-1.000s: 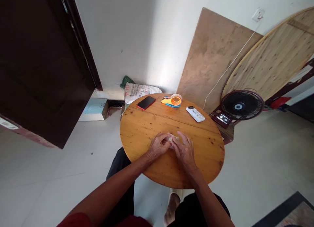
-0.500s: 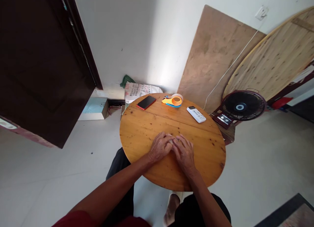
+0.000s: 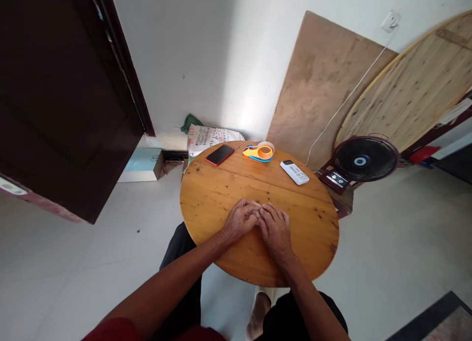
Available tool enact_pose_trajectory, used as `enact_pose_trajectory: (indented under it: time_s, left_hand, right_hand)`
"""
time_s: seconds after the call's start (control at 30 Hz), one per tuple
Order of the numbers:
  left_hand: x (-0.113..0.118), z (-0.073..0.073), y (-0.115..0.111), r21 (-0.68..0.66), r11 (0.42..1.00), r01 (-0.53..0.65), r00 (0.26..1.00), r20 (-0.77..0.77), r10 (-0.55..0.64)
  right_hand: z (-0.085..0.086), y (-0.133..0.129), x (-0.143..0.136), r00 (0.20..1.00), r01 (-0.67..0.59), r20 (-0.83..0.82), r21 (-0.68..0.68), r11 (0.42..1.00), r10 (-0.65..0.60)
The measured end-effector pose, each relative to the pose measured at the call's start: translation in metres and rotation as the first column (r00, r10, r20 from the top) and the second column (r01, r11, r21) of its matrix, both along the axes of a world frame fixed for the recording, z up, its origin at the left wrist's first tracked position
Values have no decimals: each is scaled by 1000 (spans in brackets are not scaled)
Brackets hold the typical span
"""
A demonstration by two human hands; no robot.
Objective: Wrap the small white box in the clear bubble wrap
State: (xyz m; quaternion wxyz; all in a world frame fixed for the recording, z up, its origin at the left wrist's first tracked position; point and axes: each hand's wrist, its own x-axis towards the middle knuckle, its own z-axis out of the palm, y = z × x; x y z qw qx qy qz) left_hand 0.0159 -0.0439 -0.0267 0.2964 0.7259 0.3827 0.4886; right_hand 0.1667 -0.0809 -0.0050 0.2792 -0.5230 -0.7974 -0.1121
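My left hand (image 3: 239, 220) and my right hand (image 3: 275, 228) lie side by side on the round wooden table (image 3: 214, 193), near its front edge. Their fingertips meet over a small pale object (image 3: 257, 213), which is almost wholly hidden under the fingers. Both hands are curled down onto it. I cannot tell what the object is.
At the table's far edge lie a red-edged phone (image 3: 220, 154), an orange tape dispenser (image 3: 260, 152) and a white remote (image 3: 294, 172). A black fan (image 3: 363, 160), a wooden board (image 3: 320, 85) and a round wooden tabletop (image 3: 416, 85) stand at the right. A dark door (image 3: 62, 95) is at the left.
The pale object showed between my fingers a second ago; both hands have since closed over it and drawn slightly toward me.
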Motion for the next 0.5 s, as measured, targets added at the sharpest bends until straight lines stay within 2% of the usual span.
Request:
enact_pose_trajectory:
  time_s: [0.1, 0.27, 0.5]
  left_hand:
    - [1, -5, 2, -1, 1000, -4, 999, 51, 4]
    - [1, -5, 1, -1, 1000, 3, 995, 98, -3]
    - [-6, 0, 1, -11, 996, -83, 986, 144, 84]
  right_hand:
    - [-1, -3, 3, 997, 26, -76, -10, 1000, -26]
    - [-8, -14, 11, 937, 104, -340, 40, 994, -84]
    - [-17, -18, 18, 817, 91, -558, -127, 988, -147]
